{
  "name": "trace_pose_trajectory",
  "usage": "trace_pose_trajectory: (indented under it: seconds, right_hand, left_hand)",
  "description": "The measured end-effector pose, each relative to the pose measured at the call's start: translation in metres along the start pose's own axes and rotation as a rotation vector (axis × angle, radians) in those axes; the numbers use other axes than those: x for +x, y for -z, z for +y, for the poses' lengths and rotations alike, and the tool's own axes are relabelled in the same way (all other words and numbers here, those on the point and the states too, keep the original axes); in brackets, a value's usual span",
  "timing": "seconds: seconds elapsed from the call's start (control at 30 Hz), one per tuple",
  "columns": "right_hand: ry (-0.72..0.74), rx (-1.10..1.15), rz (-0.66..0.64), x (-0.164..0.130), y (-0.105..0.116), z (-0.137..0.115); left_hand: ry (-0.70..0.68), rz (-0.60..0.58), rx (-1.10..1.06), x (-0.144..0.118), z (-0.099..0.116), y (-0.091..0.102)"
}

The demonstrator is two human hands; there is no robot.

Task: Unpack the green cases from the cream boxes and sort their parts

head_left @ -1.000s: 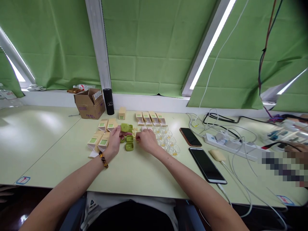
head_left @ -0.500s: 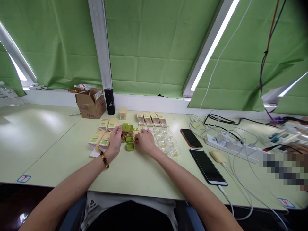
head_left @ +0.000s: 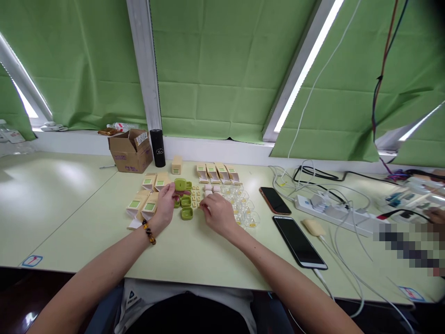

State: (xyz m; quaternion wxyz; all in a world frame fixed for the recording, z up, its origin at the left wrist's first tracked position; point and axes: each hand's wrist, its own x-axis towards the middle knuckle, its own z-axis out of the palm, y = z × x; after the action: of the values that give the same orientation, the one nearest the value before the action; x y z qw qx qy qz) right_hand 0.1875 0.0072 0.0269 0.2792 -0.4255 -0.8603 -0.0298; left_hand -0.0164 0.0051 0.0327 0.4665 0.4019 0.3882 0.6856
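Note:
My left hand (head_left: 165, 203) pinches a small green square box (head_left: 180, 184) between thumb and fingers, held just above the table. Below it sit several more open green boxes (head_left: 187, 213) of the same kind. Right of them are rows of tiny yellow pieces (head_left: 193, 198). My right hand (head_left: 219, 212) has its fingertips pinched together at the edge of these rows; whatever is between them is too small to make out. Clear plastic domes (head_left: 252, 219) with yellow spots lie partly behind my right hand, beside a few pale pink blocks (head_left: 207, 188).
Cream cartons with green windows (head_left: 138, 203) stand on the left, more cartons (head_left: 218, 173) at the back. A cardboard box (head_left: 130, 152) and black bottle (head_left: 158, 148) are by the wall. On the right lie two phones (head_left: 299, 241), a power strip (head_left: 337, 214) and cables.
My right hand has shifted right and slightly back from the green boxes, uncovering more yellow pieces and pink blocks. The left hand still holds the green box, now turned slightly.

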Motion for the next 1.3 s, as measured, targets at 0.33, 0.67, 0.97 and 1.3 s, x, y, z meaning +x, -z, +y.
trace_pose_trajectory:
  seconds: [0.33, 0.67, 0.97, 1.3]
  right_hand:
    - [0.318, 0.037, -0.074, -0.044, -0.031, -0.016]
    - [0.335, -0.085, -0.036, -0.039, -0.037, -0.019]
    - [0.379, -0.126, -0.012, -0.037, -0.042, -0.015]
    - [0.362, -0.083, 0.021, -0.037, -0.039, -0.017]
  left_hand:
    - [-0.159, -0.059, 0.314, 0.001, 0.039, 0.007]
    - [-0.825, -0.222, 1.446, -0.045, 0.054, 0.061]
    - [-0.717, -0.417, 1.764, -0.058, 0.030, 0.058]
    - [-0.663, -0.411, 1.735, -0.054, 0.023, 0.058]
